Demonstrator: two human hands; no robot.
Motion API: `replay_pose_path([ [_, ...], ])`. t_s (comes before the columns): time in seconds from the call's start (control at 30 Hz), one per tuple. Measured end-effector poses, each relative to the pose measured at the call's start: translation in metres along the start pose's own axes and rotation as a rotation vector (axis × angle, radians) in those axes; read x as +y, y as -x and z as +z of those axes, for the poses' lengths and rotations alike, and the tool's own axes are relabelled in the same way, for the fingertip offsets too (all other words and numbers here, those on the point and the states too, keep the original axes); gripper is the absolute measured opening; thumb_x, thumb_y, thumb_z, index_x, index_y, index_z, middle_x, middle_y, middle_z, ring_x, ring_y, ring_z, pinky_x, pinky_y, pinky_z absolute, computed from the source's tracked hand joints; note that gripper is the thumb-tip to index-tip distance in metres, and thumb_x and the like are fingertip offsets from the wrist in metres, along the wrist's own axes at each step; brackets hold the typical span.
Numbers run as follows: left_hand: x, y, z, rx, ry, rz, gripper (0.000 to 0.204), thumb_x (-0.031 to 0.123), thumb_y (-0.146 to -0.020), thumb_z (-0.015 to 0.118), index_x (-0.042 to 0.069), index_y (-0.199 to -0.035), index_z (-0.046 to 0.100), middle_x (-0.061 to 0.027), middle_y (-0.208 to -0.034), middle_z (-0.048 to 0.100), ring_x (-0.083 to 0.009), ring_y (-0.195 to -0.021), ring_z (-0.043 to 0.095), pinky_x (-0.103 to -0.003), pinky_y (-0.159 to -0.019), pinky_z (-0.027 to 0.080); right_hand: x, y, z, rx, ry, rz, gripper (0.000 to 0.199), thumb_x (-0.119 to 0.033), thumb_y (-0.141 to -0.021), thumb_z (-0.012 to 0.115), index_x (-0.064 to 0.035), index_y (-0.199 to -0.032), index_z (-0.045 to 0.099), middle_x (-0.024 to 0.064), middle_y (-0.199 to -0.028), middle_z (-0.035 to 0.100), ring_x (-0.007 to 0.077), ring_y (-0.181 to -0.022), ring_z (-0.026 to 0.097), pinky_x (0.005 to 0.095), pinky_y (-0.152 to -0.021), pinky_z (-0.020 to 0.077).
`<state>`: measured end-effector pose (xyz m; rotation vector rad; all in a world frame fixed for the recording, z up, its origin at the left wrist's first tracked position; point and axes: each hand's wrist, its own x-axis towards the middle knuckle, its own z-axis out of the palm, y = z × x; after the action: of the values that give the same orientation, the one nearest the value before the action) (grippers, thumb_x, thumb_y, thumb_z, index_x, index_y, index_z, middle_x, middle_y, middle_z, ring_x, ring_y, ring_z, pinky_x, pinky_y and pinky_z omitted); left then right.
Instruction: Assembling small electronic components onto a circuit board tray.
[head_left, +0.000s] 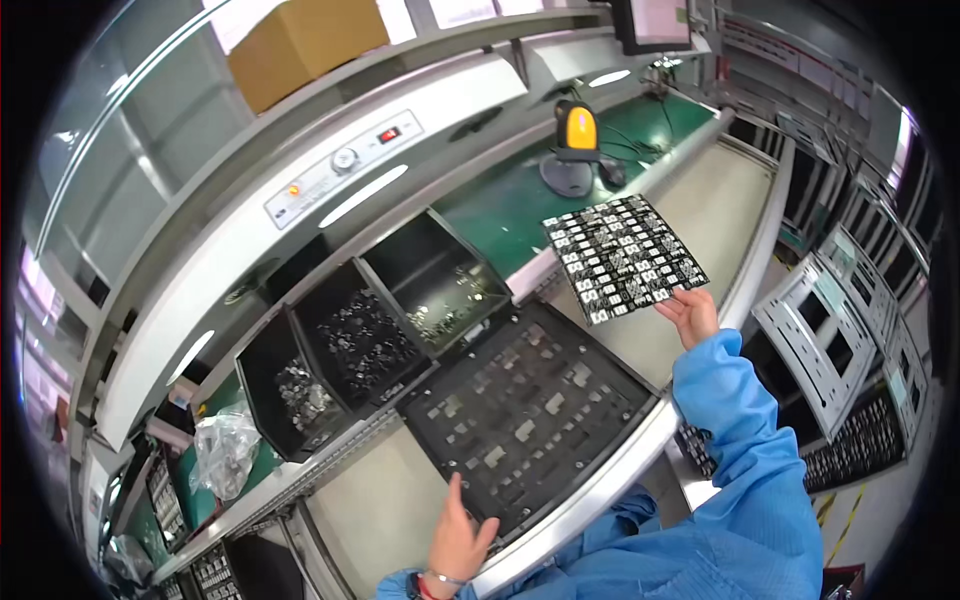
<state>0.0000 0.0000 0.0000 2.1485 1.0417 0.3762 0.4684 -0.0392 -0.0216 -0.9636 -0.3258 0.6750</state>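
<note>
My right hand (692, 316) pinches the near right corner of a black circuit board panel (630, 255) covered in rows of white and silver patterns. The panel is held over the conveyor, beyond a flat black fixture tray (588, 450) with many shallow recesses. Fingers apart and holding nothing, my left hand (460, 535) is at the tray's near left edge. Three black bins of small metal parts line the tray's far left side: a left bin (262, 365), a middle bin (322, 290) and a right bin (405, 255).
A yellow and black scanner (580, 130) stands on the green bench at the back. Above the bins runs a white lamp housing (240, 215) with a knob and switch. A clear plastic bag (225, 450) lies left of the bins. Metal frames (815, 335) stand at the right.
</note>
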Motion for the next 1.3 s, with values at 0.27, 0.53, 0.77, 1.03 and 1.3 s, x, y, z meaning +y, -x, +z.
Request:
replay_pose_path([
  [0.27,-0.005,-0.010,-0.011,-0.042,-0.032,0.027,0.078,0.022,-0.083,0.061,-0.002,-0.142,0.015,-0.0225,-0.109,0.052,-0.0340,-0.092,0.056,-0.038,-0.082,0.046,0.023,-0.054,0.040,0.003,-0.018,-0.076,0.006,-0.005,-0.088,0.051,-0.0006,-0.091,0.051,0.0138,-0.097,0.062,0.0275,-0.090,0.064,0.0404,-0.084,0.0530],
  [0.53,-0.005,-0.013,-0.009,0.032,0.115,-0.017,0.071,0.018,-0.084,0.057,0.000,-0.141,0.018,-0.0181,-0.103,0.053,-0.0302,-0.088,0.055,-0.035,-0.080,0.046,0.013,-0.048,0.038,0.015,-0.032,-0.107,0.002,-0.005,-0.088,0.051,-0.0046,-0.087,0.050,0.0095,-0.093,0.063,0.0243,-0.087,0.064,0.0370,-0.081,0.0530],
  [0.77,-0.005,-0.011,-0.011,0.034,0.079,-0.050,0.069,0.016,-0.084,0.056,0.000,-0.140,0.020,-0.0175,-0.101,0.053,-0.0293,-0.087,0.056,-0.035,-0.077,0.046,0.017,-0.047,0.025,0.000,0.003,-0.121,0.010,-0.006,-0.087,0.048,-0.0028,-0.096,0.052,0.0107,-0.096,0.065,0.0202,-0.081,0.066,0.0305,-0.070,0.0535],
  [1.03,-0.002,-0.015,-0.013,0.018,0.143,-0.069,0.069,0.015,-0.084,0.057,0.000,-0.141,0.020,-0.0180,-0.101,0.054,-0.0297,-0.085,0.057,-0.035,-0.076,0.047,0.010,-0.039,0.024,0.075,-0.012,-0.187,0.004,-0.005,-0.083,0.051,-0.0040,-0.087,0.053,0.0107,-0.089,0.065,0.0219,-0.078,0.065,0.0335,-0.069,0.0532],
  [1.3,0.023,-0.047,-0.056,-0.211,-0.145,-0.148,0.066,0.009,-0.085,0.057,0.005,-0.142,0.024,-0.0175,-0.111,0.055,-0.0273,-0.094,0.059,-0.034,-0.079,0.048,0.026,0.096,0.046,0.124,-0.119,-0.262,0.010,0.000,-0.079,0.055,-0.0069,-0.076,0.048,0.0071,-0.076,0.058,0.0183,-0.071,0.058,0.0362,-0.069,0.0520],
])
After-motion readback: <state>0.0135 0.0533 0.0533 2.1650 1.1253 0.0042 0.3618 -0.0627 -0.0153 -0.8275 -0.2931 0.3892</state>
